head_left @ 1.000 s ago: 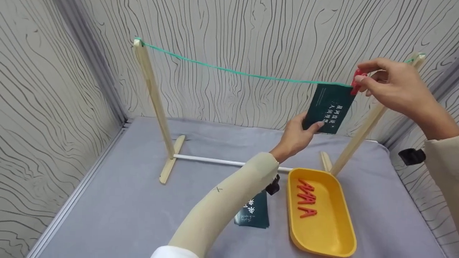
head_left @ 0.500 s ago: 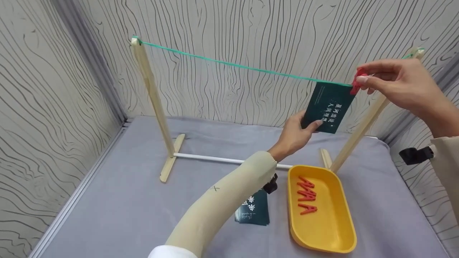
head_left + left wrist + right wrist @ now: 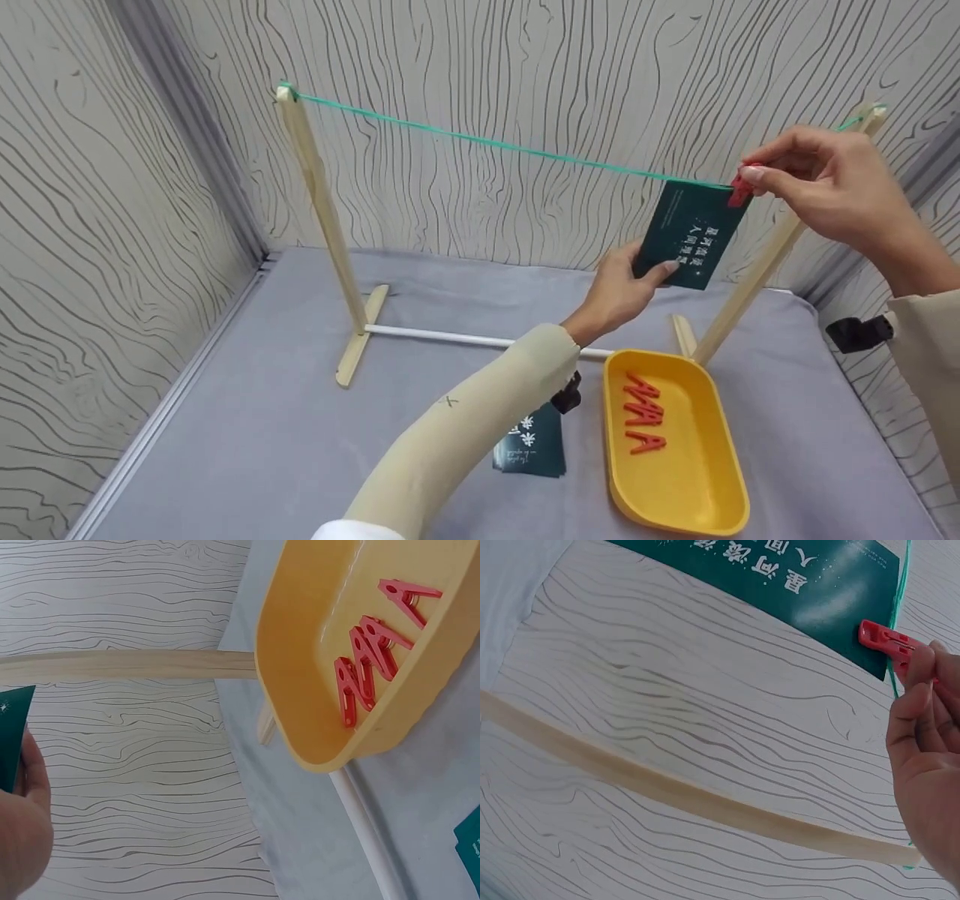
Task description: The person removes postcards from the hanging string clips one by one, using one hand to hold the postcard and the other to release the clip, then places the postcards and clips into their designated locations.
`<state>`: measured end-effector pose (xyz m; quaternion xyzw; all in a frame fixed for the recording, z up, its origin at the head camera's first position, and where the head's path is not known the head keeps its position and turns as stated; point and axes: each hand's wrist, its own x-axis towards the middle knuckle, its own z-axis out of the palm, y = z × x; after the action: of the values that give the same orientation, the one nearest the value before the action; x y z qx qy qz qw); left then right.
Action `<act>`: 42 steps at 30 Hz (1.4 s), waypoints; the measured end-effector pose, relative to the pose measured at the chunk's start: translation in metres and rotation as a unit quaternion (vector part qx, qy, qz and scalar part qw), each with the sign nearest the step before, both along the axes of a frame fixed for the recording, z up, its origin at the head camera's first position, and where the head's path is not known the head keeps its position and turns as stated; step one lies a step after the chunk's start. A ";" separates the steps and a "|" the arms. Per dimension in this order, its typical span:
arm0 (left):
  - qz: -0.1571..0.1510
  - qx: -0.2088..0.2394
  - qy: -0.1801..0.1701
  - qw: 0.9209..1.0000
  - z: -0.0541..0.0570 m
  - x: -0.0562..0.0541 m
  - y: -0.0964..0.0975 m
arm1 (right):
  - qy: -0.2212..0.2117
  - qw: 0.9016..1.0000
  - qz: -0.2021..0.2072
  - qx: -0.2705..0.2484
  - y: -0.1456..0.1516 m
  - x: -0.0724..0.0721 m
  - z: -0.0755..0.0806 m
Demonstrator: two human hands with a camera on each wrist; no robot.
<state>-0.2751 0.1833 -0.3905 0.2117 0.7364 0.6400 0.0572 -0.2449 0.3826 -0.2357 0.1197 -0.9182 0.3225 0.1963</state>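
Observation:
My left hand [image 3: 619, 285] holds a dark green card [image 3: 694, 232] with white characters by its lower left part, thumb in front. The card's top edge lies along a green string [image 3: 480, 140]. At the card's upper right corner, my right hand [image 3: 832, 184] pinches a red clothespin [image 3: 741, 187] between thumb and fingers. In the right wrist view the clothespin [image 3: 885, 641] sits over both the string and the card's corner. The left wrist view catches only the edge of the card [image 3: 13, 731] and part of the left hand [image 3: 26, 840].
Wooden posts [image 3: 319, 202] carry the string, joined low down by a white rod [image 3: 450, 335]. A yellow tray [image 3: 694, 480] with several red clothespins [image 3: 643, 409] stands at the right post's foot. More green cards [image 3: 544, 446] lie on the grey cloth, partly behind the left sleeve.
The right hand has brought the clothespin down onto the card's corner and the string; before, it stood at the corner's right side. The left hand keeps holding the card in nearly the same place.

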 end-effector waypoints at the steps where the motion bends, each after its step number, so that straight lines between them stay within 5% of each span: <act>1: 0.000 -0.001 -0.001 1.000 -0.001 0.000 0.000 | 0.005 1.000 -0.002 -0.001 -0.001 0.000 -0.001; 14: -0.003 -0.041 0.001 0.999 -0.015 0.005 -0.007 | 0.043 0.999 -0.018 -0.028 -0.005 0.005 0.006; 23: -0.001 -0.054 -0.010 0.998 -0.029 0.006 -0.013 | 0.079 0.996 0.007 -0.043 -0.019 0.012 0.007; 37: 0.024 -0.064 -0.034 0.997 -0.039 0.008 -0.024 | 0.138 0.989 0.053 -0.026 -0.033 0.037 0.009; 42: 0.011 -0.050 -0.040 0.998 -0.040 0.011 -0.029 | 0.145 0.987 0.060 -0.018 -0.035 0.049 0.007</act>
<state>-0.2639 0.1544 -0.4308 0.1751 0.7670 0.6107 0.0900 -0.1957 0.3474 -0.2287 0.2162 -0.8653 0.3294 0.3098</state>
